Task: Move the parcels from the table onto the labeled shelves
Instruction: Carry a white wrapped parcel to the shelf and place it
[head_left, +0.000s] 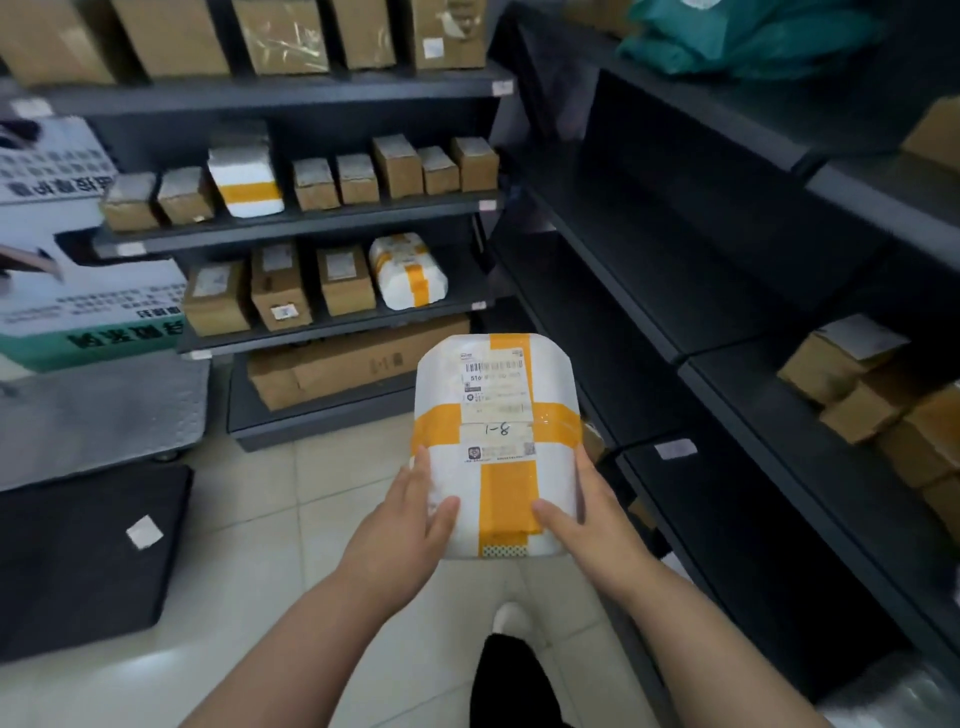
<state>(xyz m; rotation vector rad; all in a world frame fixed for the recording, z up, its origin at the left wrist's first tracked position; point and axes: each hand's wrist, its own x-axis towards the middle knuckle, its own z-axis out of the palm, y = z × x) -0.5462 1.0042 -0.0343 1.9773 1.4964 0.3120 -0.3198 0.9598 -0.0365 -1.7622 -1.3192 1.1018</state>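
A white parcel (519, 374) crossed with orange tape is held up in front of me, its shipping label facing me and "1-8" handwritten below it. My left hand (402, 525) grips its lower left side, thumb on the face. My right hand (584, 519) grips the lower right side the same way. Ahead stands a dark shelf unit (311, 88) with small white tags on its edges. It carries brown cartons (400, 166) and two similar white parcels (244, 179). Another dark shelf unit (727, 364) runs along my right.
A metal platform cart (104, 415) stands at the left, a black case (83, 551) on the floor before it. A white-and-green printed box (62, 218) sits behind. Brown cartons (883, 395) and teal bags (753, 36) fill parts of the right shelves. Tiled floor lies between.
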